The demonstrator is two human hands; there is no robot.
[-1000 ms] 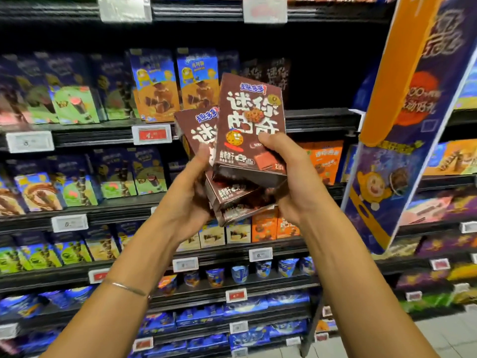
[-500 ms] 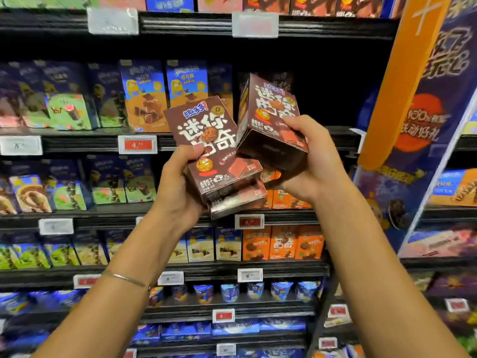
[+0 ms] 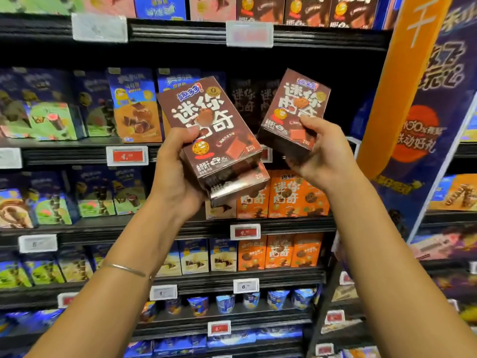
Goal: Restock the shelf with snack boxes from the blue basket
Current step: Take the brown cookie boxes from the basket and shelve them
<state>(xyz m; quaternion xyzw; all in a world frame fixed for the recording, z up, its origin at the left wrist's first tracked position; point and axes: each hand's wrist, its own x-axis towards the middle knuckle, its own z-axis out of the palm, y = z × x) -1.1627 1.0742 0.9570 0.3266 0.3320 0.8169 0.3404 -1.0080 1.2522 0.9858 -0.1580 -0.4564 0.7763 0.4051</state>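
My left hand grips a stack of two brown snack boxes, tilted, thumb across the front of the top one. My right hand holds a single brown snack box by its lower end, raised towards the dark gap on the second shelf. Matching brown boxes stand deep in that shelf bay, behind the box in my right hand. The blue basket is out of view.
Rows of blue, green and orange snack boxes fill the shelves; orange boxes stand just below my hands. Price tags line the shelf edges. An orange and purple promotional banner stands close on the right.
My right hand has pulled one brown box off the stack and carried it right and up, away from my left hand. The view has shifted upward along the shelves.
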